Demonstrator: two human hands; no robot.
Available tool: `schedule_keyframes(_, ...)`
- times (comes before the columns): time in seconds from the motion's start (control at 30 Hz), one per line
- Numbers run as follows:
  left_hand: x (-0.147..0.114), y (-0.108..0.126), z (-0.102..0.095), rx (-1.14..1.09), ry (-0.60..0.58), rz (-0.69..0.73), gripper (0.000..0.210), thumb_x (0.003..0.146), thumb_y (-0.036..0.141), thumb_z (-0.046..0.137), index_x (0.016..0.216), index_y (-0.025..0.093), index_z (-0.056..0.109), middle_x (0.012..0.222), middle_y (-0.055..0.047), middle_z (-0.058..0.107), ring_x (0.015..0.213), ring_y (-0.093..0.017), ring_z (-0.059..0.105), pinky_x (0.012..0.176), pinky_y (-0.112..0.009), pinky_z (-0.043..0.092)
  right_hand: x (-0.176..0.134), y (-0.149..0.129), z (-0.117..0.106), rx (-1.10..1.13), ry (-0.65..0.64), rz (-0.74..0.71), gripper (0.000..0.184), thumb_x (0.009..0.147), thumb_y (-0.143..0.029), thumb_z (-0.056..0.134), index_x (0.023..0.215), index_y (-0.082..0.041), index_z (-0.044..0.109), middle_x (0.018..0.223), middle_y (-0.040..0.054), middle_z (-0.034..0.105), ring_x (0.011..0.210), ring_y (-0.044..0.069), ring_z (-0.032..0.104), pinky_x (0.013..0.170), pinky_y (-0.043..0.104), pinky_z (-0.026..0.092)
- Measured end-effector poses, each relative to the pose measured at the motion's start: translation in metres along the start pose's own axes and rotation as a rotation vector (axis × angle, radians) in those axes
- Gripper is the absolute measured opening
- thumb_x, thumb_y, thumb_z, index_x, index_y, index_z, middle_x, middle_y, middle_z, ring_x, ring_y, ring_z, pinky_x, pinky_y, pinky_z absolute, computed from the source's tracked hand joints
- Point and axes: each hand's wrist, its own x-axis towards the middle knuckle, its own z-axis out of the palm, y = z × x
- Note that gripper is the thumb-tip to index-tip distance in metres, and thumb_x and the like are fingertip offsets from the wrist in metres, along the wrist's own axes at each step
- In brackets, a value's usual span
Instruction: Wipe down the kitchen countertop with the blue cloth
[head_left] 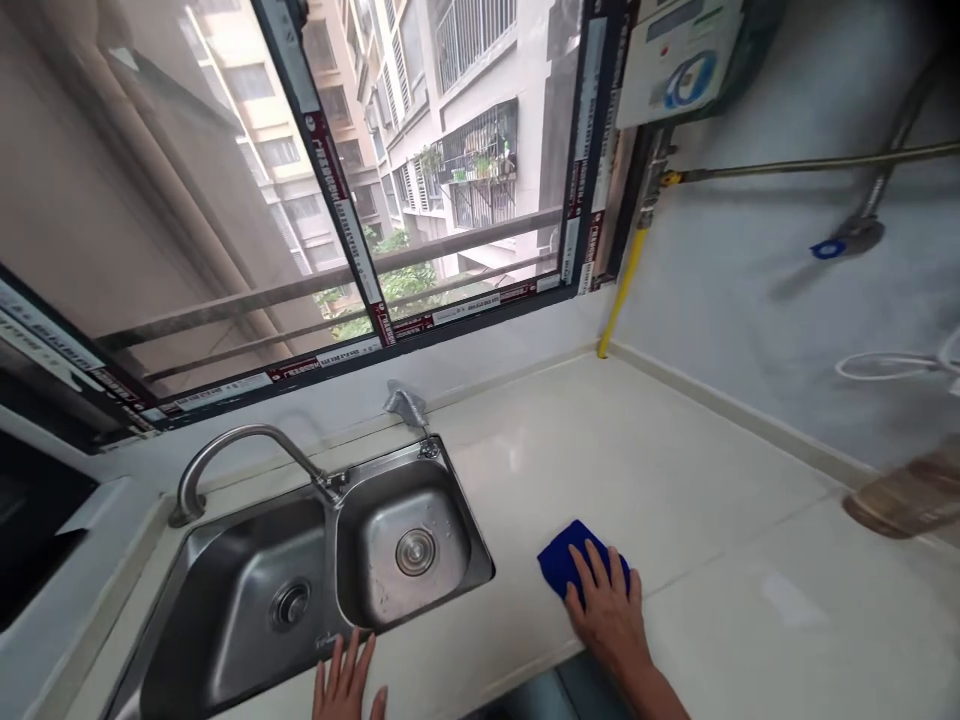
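Note:
My right hand (606, 612) lies over a blue cloth (561, 562) on the pale countertop (525, 480), right of the sink. Its fingers are spread and stretched out, pressing the cloth flat rather than gripping it. At the front edge of the double-bowl steel sink (480, 572), my left hand (343, 682) rests with fingers apart and nothing in them. The lower part of that hand is cut off by the picture's edge.
A curved faucet (259, 430) rises behind the sink, near a plastic-wrapped item (405, 402). The window frame (480, 308) runs along the back. A yellow pipe (624, 290) meets the counter's corner, and a blurred brown object (900, 495) sits at right.

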Motion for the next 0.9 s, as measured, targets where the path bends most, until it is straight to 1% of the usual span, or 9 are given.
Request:
schedule_keyframes(0.07, 0.000, 0.003, 0.001, -0.021, -0.037, -0.012, 0.076, 0.090, 0.037, 0.051, 0.157, 0.037, 0.014, 0.154, -0.002, 0.046, 0.143, -0.030, 0.042, 0.108, -0.054, 0.044, -0.008, -0.003, 0.004, -0.017, 0.029, 0.010, 0.060, 0.091, -0.027, 0.032, 0.151, -0.023, 0.037, 0.145, 0.0130, 0.051, 0.142, 0.038, 0.032, 0.111, 0.068, 0.030)
schedule_keyframes(0.13, 0.001, 0.006, 0.002, -0.039, -0.052, -0.015, 0.076, 0.090, 0.038, 0.051, 0.157, 0.036, 0.015, 0.156, -0.001, 0.044, 0.144, -0.030, 0.040, 0.111, -0.053, 0.041, -0.023, -0.012, 0.003, -0.052, 0.039, 0.018, 0.062, 0.093, -0.031, 0.034, 0.154, -0.021, 0.031, 0.147, 0.0142, 0.049, 0.143, 0.040, 0.031, 0.110, 0.070, 0.029)
schedule_keyframes(0.27, 0.000, 0.009, 0.002, -0.089, -0.056, -0.035, 0.077, 0.090, 0.040, 0.051, 0.157, 0.035, 0.015, 0.156, -0.002, 0.043, 0.145, -0.030, 0.038, 0.117, -0.052, 0.033, -0.059, -0.051, -0.004, -0.137, -0.037, 0.019, 0.069, 0.091, -0.037, 0.042, 0.157, -0.024, 0.022, 0.154, 0.0137, 0.040, 0.144, 0.044, 0.027, 0.109, 0.072, 0.029)
schedule_keyframes(0.37, 0.000, 0.013, -0.004, -0.137, -0.110, -0.069, 0.076, 0.090, 0.040, 0.052, 0.158, 0.033, 0.019, 0.159, -0.003, 0.038, 0.147, -0.030, 0.033, 0.121, -0.053, 0.025, -0.082, -0.079, -0.009, -0.174, -0.122, -0.054, 0.074, 0.089, -0.036, 0.046, 0.157, -0.023, 0.020, 0.156, 0.0145, 0.037, 0.144, 0.045, 0.028, 0.107, 0.072, 0.033)
schedule_keyframes(0.47, 0.004, 0.016, -0.013, -0.178, -0.125, -0.083, 0.075, 0.090, 0.041, 0.052, 0.157, 0.030, 0.021, 0.160, -0.004, 0.037, 0.148, -0.030, 0.032, 0.123, -0.052, 0.020, -0.089, -0.093, -0.013, -0.174, -0.188, -0.162, 0.078, 0.087, -0.035, 0.049, 0.157, -0.021, 0.018, 0.157, 0.0153, 0.035, 0.144, 0.044, 0.030, 0.107, 0.068, 0.038)
schedule_keyframes(0.6, 0.008, 0.016, -0.021, -0.186, -0.126, -0.074, 0.073, 0.091, 0.040, 0.051, 0.157, 0.030, 0.023, 0.160, -0.004, 0.038, 0.148, -0.029, 0.031, 0.125, -0.050, 0.013, -0.068, -0.102, -0.007, -0.140, -0.255, -0.246, 0.080, 0.085, -0.031, 0.050, 0.157, -0.021, 0.016, 0.160, 0.0151, 0.029, 0.145, 0.042, 0.029, 0.108, 0.065, 0.039)
schedule_keyframes(0.73, 0.008, 0.016, -0.024, -0.197, -0.128, -0.083, 0.070, 0.092, 0.038, 0.052, 0.156, 0.028, 0.027, 0.160, -0.005, 0.038, 0.149, -0.029, 0.029, 0.126, -0.050, 0.009, -0.030, -0.109, 0.012, -0.125, -0.293, -0.282, 0.068, 0.085, -0.029, 0.048, 0.150, -0.019, 0.032, 0.158, 0.0137, 0.031, 0.145, 0.039, 0.027, 0.112, 0.062, 0.035)
schedule_keyframes(0.83, 0.007, 0.017, -0.026, -0.183, -0.141, -0.082, 0.067, 0.093, 0.039, 0.052, 0.155, 0.027, 0.030, 0.160, -0.004, 0.037, 0.150, -0.029, 0.026, 0.126, -0.050, 0.008, 0.000, -0.106, 0.029, -0.105, -0.307, -0.320, 0.059, 0.088, -0.030, 0.046, 0.145, -0.021, 0.041, 0.156, 0.0113, 0.035, 0.145, 0.036, 0.027, 0.114, 0.059, 0.034)
schedule_keyframes(0.9, 0.005, 0.018, -0.028, -0.178, -0.156, -0.088, 0.066, 0.093, 0.040, 0.051, 0.155, 0.028, 0.031, 0.161, -0.004, 0.036, 0.151, -0.028, 0.025, 0.125, -0.050, 0.011, 0.020, -0.101, 0.041, -0.101, -0.298, -0.334, 0.056, 0.089, -0.031, 0.045, 0.143, -0.020, 0.045, 0.154, 0.0119, 0.037, 0.145, 0.036, 0.026, 0.113, 0.058, 0.033)
